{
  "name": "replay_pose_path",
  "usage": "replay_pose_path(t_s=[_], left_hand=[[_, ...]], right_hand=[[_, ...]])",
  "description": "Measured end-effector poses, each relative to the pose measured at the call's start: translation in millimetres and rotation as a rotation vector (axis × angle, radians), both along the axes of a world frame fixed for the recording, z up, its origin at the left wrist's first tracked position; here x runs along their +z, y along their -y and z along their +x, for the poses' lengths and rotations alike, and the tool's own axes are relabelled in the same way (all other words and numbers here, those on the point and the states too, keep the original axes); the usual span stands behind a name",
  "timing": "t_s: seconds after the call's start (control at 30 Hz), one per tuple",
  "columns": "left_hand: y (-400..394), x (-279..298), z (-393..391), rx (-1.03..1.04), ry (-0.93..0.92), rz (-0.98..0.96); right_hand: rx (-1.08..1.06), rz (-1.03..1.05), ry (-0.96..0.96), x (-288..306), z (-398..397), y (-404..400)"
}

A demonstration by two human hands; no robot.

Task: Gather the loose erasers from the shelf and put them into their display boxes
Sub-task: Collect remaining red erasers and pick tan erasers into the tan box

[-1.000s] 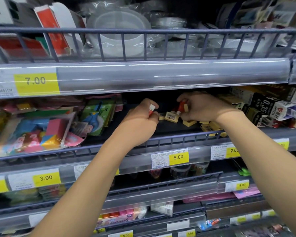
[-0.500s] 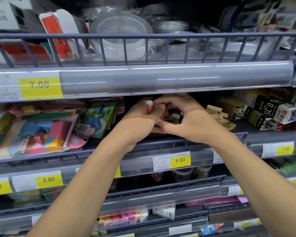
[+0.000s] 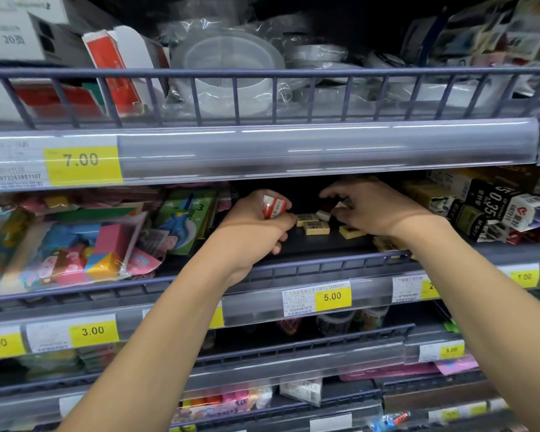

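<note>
Several loose cream erasers (image 3: 317, 227) lie on the dark middle shelf (image 3: 318, 244), with a small white eraser (image 3: 323, 214) just behind them. My left hand (image 3: 253, 232) grips a few red-and-white erasers (image 3: 273, 207), held above the shelf to the left of the loose ones. My right hand (image 3: 374, 210) hovers over the loose erasers, its fingers spread and loosely bent with the tips close to the white eraser; it holds nothing that I can see. One more cream eraser (image 3: 351, 232) lies under its palm. A yellowish carton (image 3: 424, 191) stands behind the right wrist.
A low rail (image 3: 325, 260) runs along the shelf's front edge. Bagged colourful stationery (image 3: 75, 244) fills the left of the shelf. Black-and-white small boxes (image 3: 493, 210) crowd the right. The upper shelf (image 3: 293, 145) overhangs closely above both hands.
My right hand carried a red eraser to my left hand, gave it over, and has moved back right over the loose erasers. My left hand stayed put, now holding more.
</note>
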State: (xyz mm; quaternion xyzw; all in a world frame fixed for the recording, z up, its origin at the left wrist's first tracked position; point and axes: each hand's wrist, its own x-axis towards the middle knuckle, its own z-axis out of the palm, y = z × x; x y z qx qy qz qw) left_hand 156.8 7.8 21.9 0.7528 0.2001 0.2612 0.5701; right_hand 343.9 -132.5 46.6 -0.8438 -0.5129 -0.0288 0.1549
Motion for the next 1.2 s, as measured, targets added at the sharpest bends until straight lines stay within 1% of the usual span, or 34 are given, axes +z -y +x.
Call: replay_pose_path(t_s=[0.17, 0.23, 0.3, 0.47, 0.63, 0.73, 0.8, 0.93, 1.07, 1.2], left_hand=[[-3, -1, 1, -0.024, -0.029, 0.021], [-2, -1, 1, -0.025, -0.03, 0.024], [-2, -1, 0, -0.025, -0.028, 0.018], [-3, -1, 1, -0.029, -0.03, 0.01], [-4, -4, 5, 0.003, 0.023, -0.049], [-4, -3, 5, 0.026, 0.028, -0.086], [-1, 0, 4, 0.032, 0.018, -0.098], [6, 8, 0, -0.05, -0.037, -0.065], [6, 10, -1, -0.072, -0.053, -0.046], [6, 10, 0, -0.04, -0.062, -0.047]], right_hand=[[0.009, -0.211, 0.048, 0, 8, -14], [0.017, -0.249, 0.048, -1, 11, -17], [0.03, -0.24, 0.045, -3, 13, -18], [0.032, -0.161, 0.001, -5, 17, -18], [0.036, 0.033, -0.096, -1, 1, -8], [0.08, 0.158, -0.134, -1, -22, -5], [0.123, 0.238, -0.197, -3, -40, -4], [0.268, 0.426, -0.196, -9, -71, 3], [0.331, 0.466, -0.291, -9, -83, 1], [0.303, 0.471, -0.191, -12, -90, 0]])
